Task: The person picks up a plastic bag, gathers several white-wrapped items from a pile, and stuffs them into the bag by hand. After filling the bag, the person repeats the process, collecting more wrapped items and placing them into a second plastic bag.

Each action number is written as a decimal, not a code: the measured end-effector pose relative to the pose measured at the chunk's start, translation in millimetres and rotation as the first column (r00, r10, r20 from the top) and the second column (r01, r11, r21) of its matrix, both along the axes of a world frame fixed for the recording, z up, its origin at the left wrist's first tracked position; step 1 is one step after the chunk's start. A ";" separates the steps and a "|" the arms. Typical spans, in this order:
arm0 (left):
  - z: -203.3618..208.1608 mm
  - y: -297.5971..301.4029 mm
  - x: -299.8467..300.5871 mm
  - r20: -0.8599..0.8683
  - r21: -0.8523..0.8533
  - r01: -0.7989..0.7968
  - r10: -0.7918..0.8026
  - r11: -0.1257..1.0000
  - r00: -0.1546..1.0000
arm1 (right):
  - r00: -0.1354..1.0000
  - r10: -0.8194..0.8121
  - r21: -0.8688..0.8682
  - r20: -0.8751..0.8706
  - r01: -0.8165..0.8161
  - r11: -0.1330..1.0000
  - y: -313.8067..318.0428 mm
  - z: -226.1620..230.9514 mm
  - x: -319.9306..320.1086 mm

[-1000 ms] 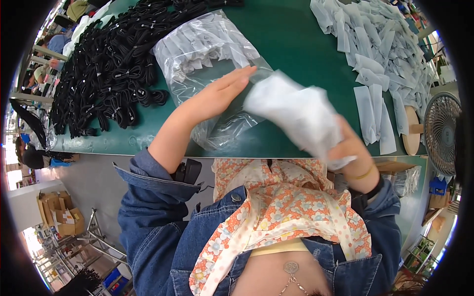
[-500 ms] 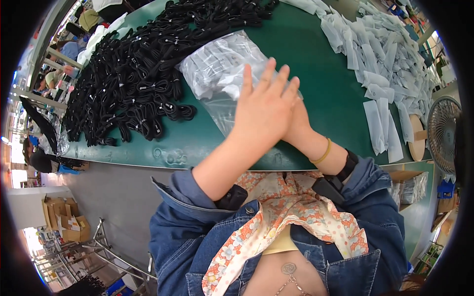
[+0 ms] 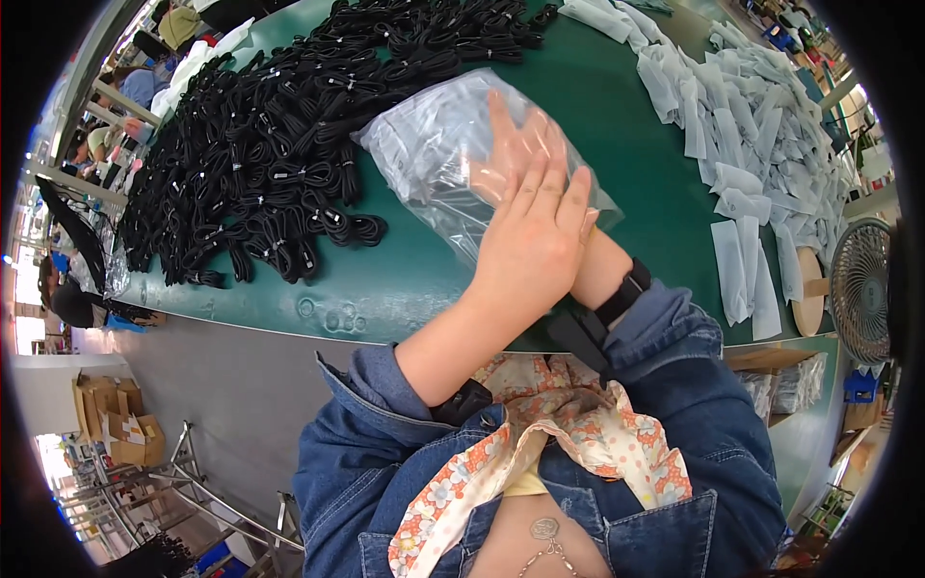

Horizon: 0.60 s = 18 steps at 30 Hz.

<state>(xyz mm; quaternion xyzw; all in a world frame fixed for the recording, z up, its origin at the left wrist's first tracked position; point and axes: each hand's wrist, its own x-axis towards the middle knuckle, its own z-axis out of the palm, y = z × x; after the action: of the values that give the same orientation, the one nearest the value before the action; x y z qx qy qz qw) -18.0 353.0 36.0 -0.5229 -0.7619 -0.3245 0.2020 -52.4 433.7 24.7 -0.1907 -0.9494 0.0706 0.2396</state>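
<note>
A large clear plastic bag (image 3: 409, 149) lies tilted on the green table, filled at its far left with pale packets whose details blur through the film. My right hand (image 3: 515, 149) is inside the bag, its fingers spread and showing through the plastic. Across its wrist, at the bag's near edge, lies my left hand (image 3: 535, 236), fingers stretched out over the film. The left thumb is hidden, and nothing shows gripped in either hand.
Bundled black cables (image 3: 279, 164) are heaped left of the bag. Translucent white sleeves (image 3: 761, 144) pile up along the right side, near a small fan (image 3: 860, 279). The green table's (image 3: 424, 308) front edge runs before me. Cardboard boxes (image 3: 120, 424) stand on the floor at left.
My right hand has pushed forward into the bag, and its fingers now show spread through the film. My left hand has shifted slightly down and right. The bag has puffed up and widened.
</note>
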 end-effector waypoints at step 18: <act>39.8 28.5 -125.7 0.281 -0.153 0.084 -0.039 0.985 0.959 | 0.757 0.485 -0.031 -0.438 -0.551 0.834 59.4 -63.3 -3.1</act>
<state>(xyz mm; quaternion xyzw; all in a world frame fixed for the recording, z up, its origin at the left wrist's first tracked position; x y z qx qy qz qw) -143.7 381.4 75.8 -0.5105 -0.7900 -0.3372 0.0398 -55.5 493.1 -38.6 0.0811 -0.8834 0.2477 0.3895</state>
